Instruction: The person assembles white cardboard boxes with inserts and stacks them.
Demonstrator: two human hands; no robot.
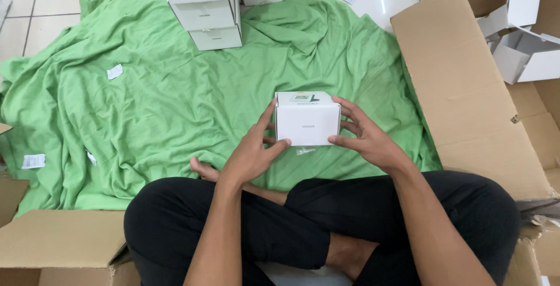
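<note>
**One head-worn view, looking steeply down**

The single camera sat on the person's head, facing forward and down over crossed legs. It looked closely at the green cloth (146, 117) on the floor, with stacked white boxes (204, 6) far.

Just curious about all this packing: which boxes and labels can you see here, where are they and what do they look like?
Small white box: held between both hands, cube-like.
White boxes: stacked at the cloth's far edge.
Large cardboard carton: right, brown, open, holding white boxes.
Paper labels: small, white, scattered on the green cloth.
</note>
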